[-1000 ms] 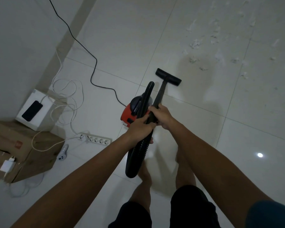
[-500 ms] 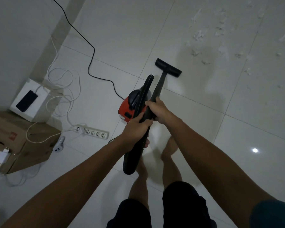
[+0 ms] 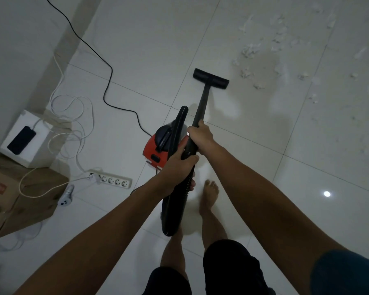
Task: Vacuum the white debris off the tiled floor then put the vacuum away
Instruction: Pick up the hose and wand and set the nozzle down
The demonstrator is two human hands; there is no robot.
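Note:
A black vacuum wand (image 3: 202, 107) runs from my hands down to a flat black nozzle (image 3: 211, 81) on the white tiled floor. My right hand (image 3: 200, 136) grips the wand's upper end. Just below it, my left hand (image 3: 177, 169) grips the ribbed black hose (image 3: 174, 209), which loops down past my legs. The red and black vacuum body (image 3: 158, 149) sits on the floor behind the hose. White debris (image 3: 258, 81) lies scattered to the right of and beyond the nozzle.
The vacuum's black power cord (image 3: 107, 86) snakes toward the wall. A white power strip (image 3: 112, 179), tangled white cables (image 3: 73, 124), a white box with a phone (image 3: 26, 139) and a cardboard box (image 3: 24, 199) sit at the left. My bare feet (image 3: 209, 194) stand below the hose.
The nozzle has slid forward and right, closer to the debris. I have stepped forward, and both hands keep their grip.

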